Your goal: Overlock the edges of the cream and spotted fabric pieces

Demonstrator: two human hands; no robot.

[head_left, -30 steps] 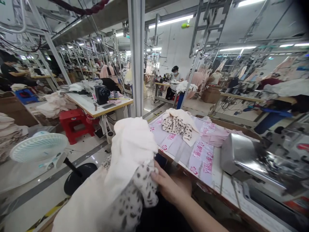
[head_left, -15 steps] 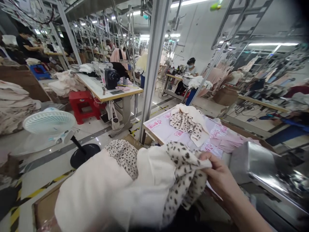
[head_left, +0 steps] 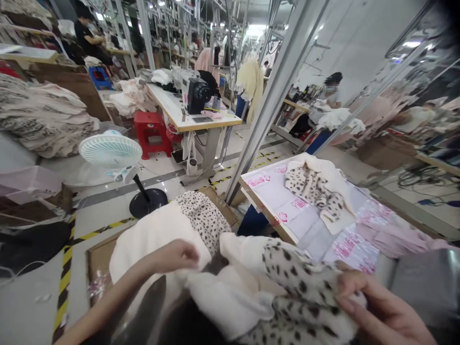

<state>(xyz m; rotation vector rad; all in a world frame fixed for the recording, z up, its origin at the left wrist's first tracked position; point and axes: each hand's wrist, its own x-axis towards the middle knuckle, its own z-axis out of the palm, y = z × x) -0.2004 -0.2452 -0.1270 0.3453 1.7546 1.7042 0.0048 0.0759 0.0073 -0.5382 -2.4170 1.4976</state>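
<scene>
My right hand pinches the end of a cream garment with black-spotted panels, which stretches leftward across my front. The fingers of my left hand are curled over the garment's white left end; what they hold, if anything, is hidden. Under the left arm lies a heap of similar white and spotted cloth. Another spotted cream garment rests, crumpled, on the plastic-covered table ahead to the right.
A slanting metal post stands behind the table's left corner. A white fan, a red stool and a sewing machine are to the left. Pink cloth and a grey metal housing sit at the right.
My left hand has come into view over the heap. The garment in my right hand has come nearer and lower, apart from the heap. The view has turned left.
</scene>
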